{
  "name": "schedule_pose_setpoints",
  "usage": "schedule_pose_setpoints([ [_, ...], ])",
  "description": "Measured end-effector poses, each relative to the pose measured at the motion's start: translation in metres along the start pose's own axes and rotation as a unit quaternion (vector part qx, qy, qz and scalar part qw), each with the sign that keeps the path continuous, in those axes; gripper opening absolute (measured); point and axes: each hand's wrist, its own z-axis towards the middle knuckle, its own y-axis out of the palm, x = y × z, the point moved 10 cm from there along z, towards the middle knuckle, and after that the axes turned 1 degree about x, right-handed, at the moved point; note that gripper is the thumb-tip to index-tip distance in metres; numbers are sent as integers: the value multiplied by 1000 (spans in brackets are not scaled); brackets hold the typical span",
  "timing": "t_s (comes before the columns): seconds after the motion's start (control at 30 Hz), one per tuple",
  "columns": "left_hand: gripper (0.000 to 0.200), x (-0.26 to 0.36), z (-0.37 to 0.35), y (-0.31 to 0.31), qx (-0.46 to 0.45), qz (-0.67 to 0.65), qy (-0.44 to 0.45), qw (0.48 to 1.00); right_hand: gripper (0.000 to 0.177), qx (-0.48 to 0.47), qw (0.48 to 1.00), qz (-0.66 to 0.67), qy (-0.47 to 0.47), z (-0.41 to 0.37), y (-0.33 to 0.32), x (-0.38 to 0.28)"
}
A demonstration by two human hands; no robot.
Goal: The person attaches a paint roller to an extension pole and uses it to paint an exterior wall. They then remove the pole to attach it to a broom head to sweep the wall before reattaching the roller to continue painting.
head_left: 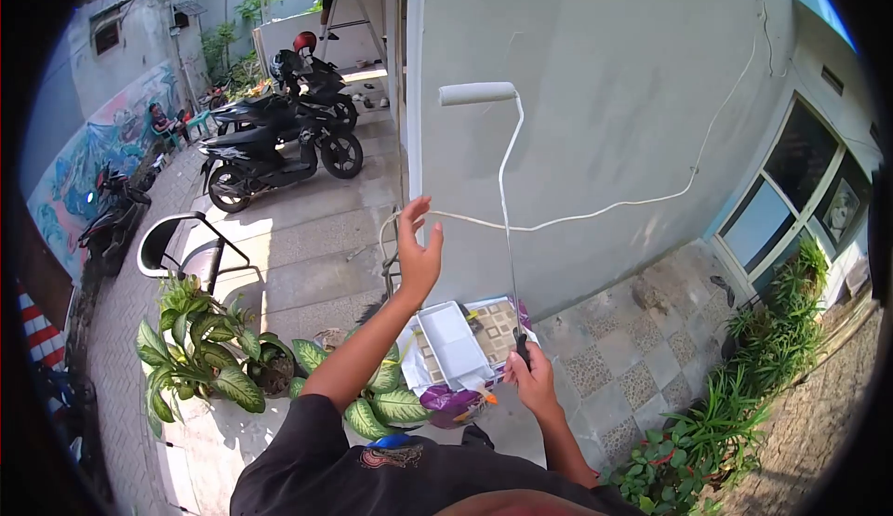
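My right hand is closed round the black handle of a paint roller. Its long wire frame rises upright, with the white roller sleeve level at the top in front of the grey wall. Raised to the left of the roller, my left hand holds nothing, its fingers stretched upward and apart. Below both hands, a white paint tray rests on a small patterned table top with a purple cloth at its edge. An orange-tipped item lies near the tray's front corner.
A pale cable runs across the wall. Leafy potted plants and a chair stand to the left, with parked motorcycles beyond. Grass-like plants line the right. One person sits far left; another is on a ladder.
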Motion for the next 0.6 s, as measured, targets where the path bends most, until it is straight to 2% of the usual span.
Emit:
schedule_pose_setpoints([
  [0.07,56,-12,48,-12,52,52,12,997,16,-22,1000,-5,-11,8,-7,-4],
  [0.1,59,-17,68,-22,95,96,17,991,16,-20,997,-64,-43,12,-12,-4],
  [0.13,59,-28,84,-27,99,90,33,991,17,-13,990,-121,-75,15,-18,-5],
  [0.17,62,-54,102,-21,47,61,-1,997,26,-21,988,-140,-66,20,-21,0],
  [0.2,65,-75,118,-9,-7,33,-34,999,26,-14,987,-139,-84,30,-18,-16],
  [0.23,52,-80,124,-9,16,42,3,999,33,-13,993,-73,-97,34,-16,-38],
  [0.27,52,-82,128,-9,15,32,17,999,41,-13,994,-8,-107,33,-13,-64],
  [0.3,40,-94,133,-5,-17,30,-35,999,52,-31,995,13,-97,35,-4,-97],
  [0.33,30,-107,136,-1,-52,28,-89,994,52,-24,994,10,-110,49,-3,-116],
  [0.43,22,-93,135,-6,-48,-76,-92,992,49,-51,988,-29,-141,81,12,-166],
  [0.5,22,-91,137,-14,-53,-91,-86,991,49,-54,991,15,-118,106,27,-194],
  [0.6,24,-84,138,-31,-60,-92,-89,990,46,-27,990,3,-136,142,37,-242],
])
